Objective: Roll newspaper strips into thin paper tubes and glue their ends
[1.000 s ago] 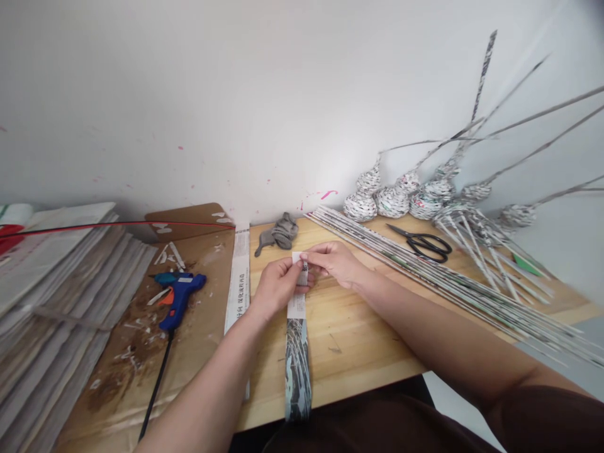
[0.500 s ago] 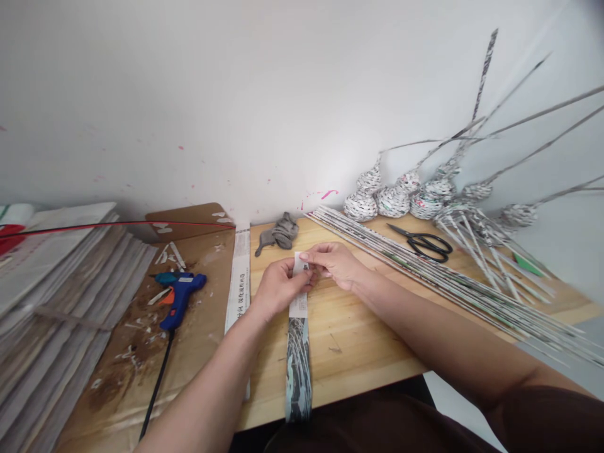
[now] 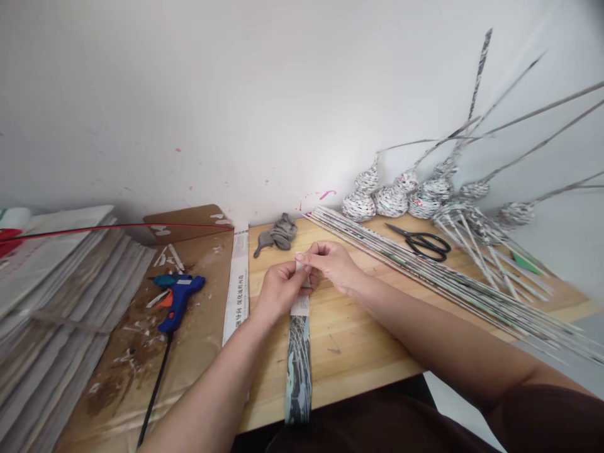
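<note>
Our left hand (image 3: pixel 282 288) and right hand (image 3: pixel 334 267) now cover more of the far end of the paper strip (image 3: pixel 298 365), pinching it between them; that end seems more firmly gripped. We count one glue gun (image 3: pixel 178 305) left of our hands, one pair of scissors (image 3: pixel 409 236) right.

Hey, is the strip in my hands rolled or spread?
Spread: the strip runs broad and unrolled below the fingers. Under them, I cannot tell.

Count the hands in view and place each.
2: the left hand and, to its right, the right hand, both pinching the paper strip near its far end. Each is partly hidden.
</note>
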{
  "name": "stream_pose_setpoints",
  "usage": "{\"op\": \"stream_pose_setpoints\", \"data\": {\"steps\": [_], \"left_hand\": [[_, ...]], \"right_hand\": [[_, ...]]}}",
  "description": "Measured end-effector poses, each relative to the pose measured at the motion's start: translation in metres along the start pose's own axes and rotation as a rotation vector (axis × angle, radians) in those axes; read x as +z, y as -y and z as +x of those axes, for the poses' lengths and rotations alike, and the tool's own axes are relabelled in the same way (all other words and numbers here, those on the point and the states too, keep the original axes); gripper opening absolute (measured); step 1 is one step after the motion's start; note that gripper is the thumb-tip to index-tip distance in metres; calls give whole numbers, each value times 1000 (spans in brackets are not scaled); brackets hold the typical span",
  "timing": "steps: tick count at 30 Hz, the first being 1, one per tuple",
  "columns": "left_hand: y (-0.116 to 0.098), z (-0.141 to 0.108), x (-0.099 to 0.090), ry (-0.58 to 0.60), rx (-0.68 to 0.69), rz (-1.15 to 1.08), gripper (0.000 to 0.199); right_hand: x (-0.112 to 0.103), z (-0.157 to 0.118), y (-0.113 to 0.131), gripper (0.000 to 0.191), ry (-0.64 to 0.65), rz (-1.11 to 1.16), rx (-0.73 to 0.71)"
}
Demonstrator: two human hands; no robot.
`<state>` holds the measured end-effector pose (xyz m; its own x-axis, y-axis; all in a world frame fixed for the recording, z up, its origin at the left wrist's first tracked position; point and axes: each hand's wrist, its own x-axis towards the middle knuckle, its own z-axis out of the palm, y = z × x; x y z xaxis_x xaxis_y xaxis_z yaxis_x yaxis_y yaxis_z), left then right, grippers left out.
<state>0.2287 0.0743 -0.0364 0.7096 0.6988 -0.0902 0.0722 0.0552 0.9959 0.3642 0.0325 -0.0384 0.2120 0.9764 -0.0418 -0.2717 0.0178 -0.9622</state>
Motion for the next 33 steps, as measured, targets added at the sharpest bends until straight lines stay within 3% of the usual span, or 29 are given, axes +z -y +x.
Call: {"op": "stream_pose_setpoints", "data": {"steps": [8, 21, 26, 33], "left_hand": [[5, 3, -5, 33, -24, -106, 37], [4, 1, -4, 77, -23, 31, 32], [4, 1, -2, 57, -31, 38, 35], [6, 0, 0, 169, -40, -96, 37]], "right_hand": [[-10, -1, 12, 29, 264, -145, 26], [-3, 0, 4, 28, 35, -50, 105], [-1, -2, 4, 31, 44, -40, 56], [-2, -3, 4, 34, 79, -32, -1]]}}
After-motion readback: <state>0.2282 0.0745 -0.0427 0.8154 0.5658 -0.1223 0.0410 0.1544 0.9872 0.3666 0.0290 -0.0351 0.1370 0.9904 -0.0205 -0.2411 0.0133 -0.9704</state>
